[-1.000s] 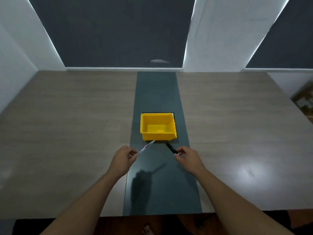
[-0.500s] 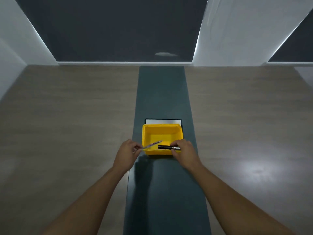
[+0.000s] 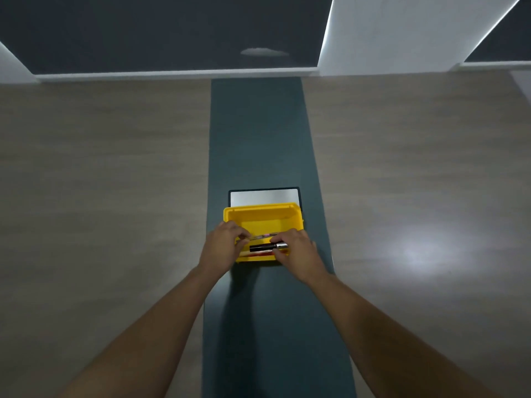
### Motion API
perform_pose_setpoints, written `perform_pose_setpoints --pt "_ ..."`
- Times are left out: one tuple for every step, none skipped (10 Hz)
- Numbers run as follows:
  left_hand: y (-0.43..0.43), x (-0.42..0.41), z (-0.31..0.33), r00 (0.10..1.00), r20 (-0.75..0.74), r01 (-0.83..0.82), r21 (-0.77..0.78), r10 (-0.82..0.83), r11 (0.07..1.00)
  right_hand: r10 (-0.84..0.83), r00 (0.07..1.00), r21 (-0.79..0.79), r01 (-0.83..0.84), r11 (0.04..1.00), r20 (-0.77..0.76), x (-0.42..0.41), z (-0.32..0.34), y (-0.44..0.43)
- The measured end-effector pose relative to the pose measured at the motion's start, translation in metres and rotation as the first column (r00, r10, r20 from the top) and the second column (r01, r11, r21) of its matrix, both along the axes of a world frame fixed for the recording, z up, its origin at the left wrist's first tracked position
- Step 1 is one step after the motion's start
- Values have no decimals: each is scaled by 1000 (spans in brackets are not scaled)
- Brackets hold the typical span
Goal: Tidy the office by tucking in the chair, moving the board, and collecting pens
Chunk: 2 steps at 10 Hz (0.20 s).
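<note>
Both hands meet over a yellow bin that sits just below the middle of the frame, on the dark green strip running up the centre of the wood-grain worktop. The left hand covers the bin's lower left corner, its grip pinched together on the end of a thin clear pen that lies nearly level across the bin's opening, a pink mark showing on its barrel. The right hand covers the lower right corner, its grip clamped on the silver end of a black pen, which points left and lies just below the clear one, also over the bin. Beneath the black pen, something red and pale lies inside the bin against the near wall; what it is cannot be told. Directly behind the bin, touching its far rim in the picture, a flat grey board with a dark frame lies on the green strip. Both bare forearms reach up from the lower corners of the frame.
</note>
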<state>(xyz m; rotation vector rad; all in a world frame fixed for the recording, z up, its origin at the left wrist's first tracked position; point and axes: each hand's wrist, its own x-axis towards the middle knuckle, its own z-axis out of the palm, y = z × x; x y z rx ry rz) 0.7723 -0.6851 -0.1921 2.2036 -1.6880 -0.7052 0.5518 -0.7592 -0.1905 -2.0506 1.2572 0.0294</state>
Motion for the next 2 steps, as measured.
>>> perform_pose_setpoints --pt "0 3 -1 1000 -9 20 16 -20 1000 -1 1000 -5 1 1000 5 1 -2 0" --pt "5 6 2 999 -52 6 19 -5 1000 -15 1000 -15 15 1000 13 4 0 3"
